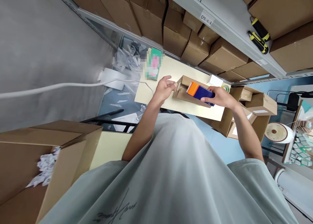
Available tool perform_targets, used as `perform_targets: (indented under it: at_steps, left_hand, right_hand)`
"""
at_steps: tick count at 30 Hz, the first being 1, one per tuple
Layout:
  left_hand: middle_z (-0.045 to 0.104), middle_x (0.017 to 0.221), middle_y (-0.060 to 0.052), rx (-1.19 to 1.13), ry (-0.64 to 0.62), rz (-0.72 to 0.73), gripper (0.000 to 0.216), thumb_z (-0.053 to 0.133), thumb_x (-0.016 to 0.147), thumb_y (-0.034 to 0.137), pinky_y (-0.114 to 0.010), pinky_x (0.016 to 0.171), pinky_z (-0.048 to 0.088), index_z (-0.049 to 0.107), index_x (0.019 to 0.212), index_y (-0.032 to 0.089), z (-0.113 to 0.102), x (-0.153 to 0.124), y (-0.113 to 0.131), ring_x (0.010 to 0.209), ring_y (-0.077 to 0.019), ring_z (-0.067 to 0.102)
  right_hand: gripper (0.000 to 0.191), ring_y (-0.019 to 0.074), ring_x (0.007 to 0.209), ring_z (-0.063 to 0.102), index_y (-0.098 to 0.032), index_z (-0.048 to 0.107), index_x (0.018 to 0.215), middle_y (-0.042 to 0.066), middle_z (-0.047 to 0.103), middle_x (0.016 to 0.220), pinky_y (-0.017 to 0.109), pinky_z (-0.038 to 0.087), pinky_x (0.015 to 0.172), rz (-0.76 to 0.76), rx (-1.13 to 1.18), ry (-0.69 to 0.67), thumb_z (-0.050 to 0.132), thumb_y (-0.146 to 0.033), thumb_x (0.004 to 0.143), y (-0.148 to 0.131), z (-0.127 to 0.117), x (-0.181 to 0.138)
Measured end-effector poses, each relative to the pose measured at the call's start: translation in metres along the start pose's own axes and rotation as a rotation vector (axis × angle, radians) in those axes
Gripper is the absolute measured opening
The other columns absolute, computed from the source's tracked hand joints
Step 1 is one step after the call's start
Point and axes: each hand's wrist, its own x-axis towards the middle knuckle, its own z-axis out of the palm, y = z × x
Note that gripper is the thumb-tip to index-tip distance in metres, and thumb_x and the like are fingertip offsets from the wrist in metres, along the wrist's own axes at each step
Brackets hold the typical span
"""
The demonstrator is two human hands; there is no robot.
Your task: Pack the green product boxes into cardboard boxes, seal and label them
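Observation:
My right hand (pixel 218 96) is closed around the right end of a dark blue and orange box (pixel 201 92). That box is tilted over a small brown cardboard box (pixel 182 92) on the cream table (pixel 168 69). How far it sits inside the cardboard box I cannot tell. My left hand (pixel 166 88) is at the cardboard box's left end, fingers loosely bent and apart, holding nothing visible; whether the fingertips touch the cardboard is unclear. A green and pink pack (pixel 154 64) lies at the table's back left.
Brown cartons line the shelf (pixel 207 16) behind the table, with two yellow-black box cutters (pixel 258 41) on it. A large open carton (pixel 226 126) with smaller boxes stands right, near a white fan (pixel 278 132). Another open carton (pixel 73 165) is at left. A white cable (pixel 73 85) crosses.

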Motion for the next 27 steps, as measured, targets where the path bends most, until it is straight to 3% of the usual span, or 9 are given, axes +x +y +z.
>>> perform_targets:
  at_steps: [9,20,27]
  left_hand:
    - [0.078,0.106,-0.006,-0.126,0.087,-0.203,0.062,0.075,0.091,0.012,-0.045,0.105,0.066,0.053,0.149,0.017,0.006,0.013,-0.016,0.112,-0.0230,0.077]
    - [0.078,0.097,-0.001,-0.079,0.101,-0.208,0.072,0.072,0.084,0.014,-0.041,0.106,0.061,0.051,0.153,0.018,0.011,0.038,-0.052,0.105,-0.0212,0.077]
    - [0.082,0.109,-0.010,-0.071,0.069,-0.220,0.076,0.077,0.085,0.021,-0.049,0.117,0.057,0.050,0.156,0.013,0.022,0.046,-0.067,0.118,-0.0263,0.078]
  right_hand:
    - [0.076,0.0180,0.074,0.055,-0.021,0.066,0.086,0.000,0.064,0.079,0.031,0.040,0.065,-0.026,0.147,-0.171,0.084,-0.093,0.068,0.016,-0.002,0.051]
    - [0.076,0.0161,0.071,0.053,-0.022,0.062,0.081,-0.001,0.060,0.074,0.029,0.037,0.063,0.022,0.133,-0.134,0.084,-0.094,0.068,0.013,0.007,0.062]
    - [0.069,0.0158,0.071,0.051,-0.022,0.061,0.082,-0.002,0.058,0.074,0.029,0.037,0.063,0.056,0.053,-0.093,0.082,-0.087,0.075,-0.001,0.011,0.059]
